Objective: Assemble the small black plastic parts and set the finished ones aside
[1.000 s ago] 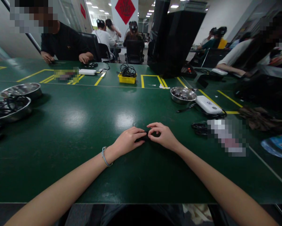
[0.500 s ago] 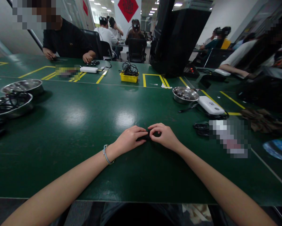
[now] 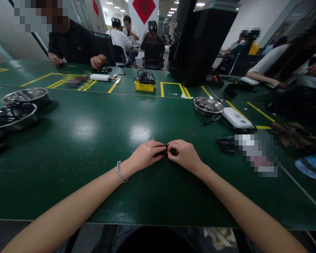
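Observation:
My left hand (image 3: 146, 154), with a pale blue band at the wrist, has its fingers and thumb closed on a small black piece (image 3: 163, 152). My right hand (image 3: 186, 154) curls close beside it, thumb and forefinger pinched at the right end of that piece. Fingers cover most of the piece, so its kind does not show. Both hands rest low over the green table (image 3: 137, 189), almost touching each other.
At the left are two steel bowls (image 3: 38, 99), the nearer one with black cables (image 3: 14, 110). A steel bowl of small parts (image 3: 208, 106), a white power bank (image 3: 236, 118) and a black bundle (image 3: 226, 144) lie right. A yellow cable tray (image 3: 144, 86) stands ahead; a co-worker (image 3: 77, 45) sits opposite.
My right hand's fingers have drawn in a little tighter at the black piece. My left hand stays nearly still.

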A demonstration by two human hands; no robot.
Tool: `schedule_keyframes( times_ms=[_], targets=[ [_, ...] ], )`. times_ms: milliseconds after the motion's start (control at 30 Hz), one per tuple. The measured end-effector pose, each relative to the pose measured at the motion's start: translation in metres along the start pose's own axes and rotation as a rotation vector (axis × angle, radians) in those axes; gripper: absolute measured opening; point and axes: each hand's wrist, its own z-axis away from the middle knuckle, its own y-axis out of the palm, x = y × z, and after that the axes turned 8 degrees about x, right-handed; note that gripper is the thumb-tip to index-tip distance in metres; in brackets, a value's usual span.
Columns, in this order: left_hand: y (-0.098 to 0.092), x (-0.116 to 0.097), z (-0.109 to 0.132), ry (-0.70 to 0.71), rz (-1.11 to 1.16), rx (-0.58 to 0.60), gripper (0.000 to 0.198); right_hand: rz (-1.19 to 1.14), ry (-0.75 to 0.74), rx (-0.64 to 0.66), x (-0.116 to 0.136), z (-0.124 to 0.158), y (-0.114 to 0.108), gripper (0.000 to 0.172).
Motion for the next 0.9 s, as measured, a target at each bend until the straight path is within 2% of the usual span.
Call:
schedule_keyframes(
  times_ms=[200, 467, 633, 900],
  targets=[
    [0.0, 0.001, 0.0, -0.016, -0.023, -0.01, 0.028, 0.122, -0.073, -0.012, -0.001, 0.005, 0.0, 0.015],
    [-0.002, 0.002, -0.001, -0.018, -0.006, -0.002, 0.029, 0.085, -0.132, -0.003, -0.01, 0.009, -0.001, 0.019],
    [-0.003, 0.006, 0.0, 0.009, -0.005, -0.013, 0.028, 0.0, -0.075, 0.0, -0.01, 0.009, -0.002, 0.021],
    [0.001, 0.006, -0.004, 0.027, -0.009, -0.053, 0.025, -0.072, 0.078, -0.072, -0.004, 0.006, 0.005, 0.013]
  ],
)
